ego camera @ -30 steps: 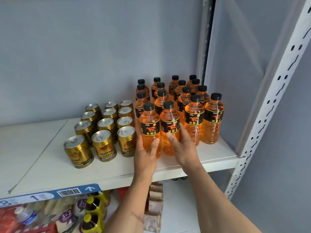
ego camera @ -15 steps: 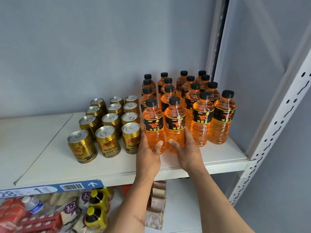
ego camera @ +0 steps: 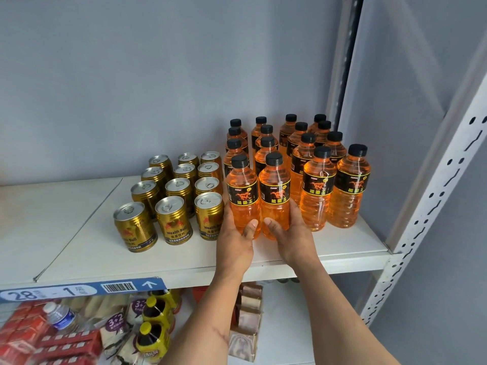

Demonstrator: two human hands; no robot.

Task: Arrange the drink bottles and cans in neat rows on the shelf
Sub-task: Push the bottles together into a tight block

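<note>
— We can't see the bases of the two front bottles (ego camera: 259, 196); our hands (ego camera: 237, 241) cover them, and the fingers behind the bottles are hidden.

— The back bottles (ego camera: 261, 127) show us little more than caps, labels blocked by those in front.

— On the lower shelf (ego camera: 79, 335) the packets are blurred; we can't read them, and the picture's bottom edge cuts them off.

— The small print on the cans (ego camera: 174, 222) is too fine for us.
</note>
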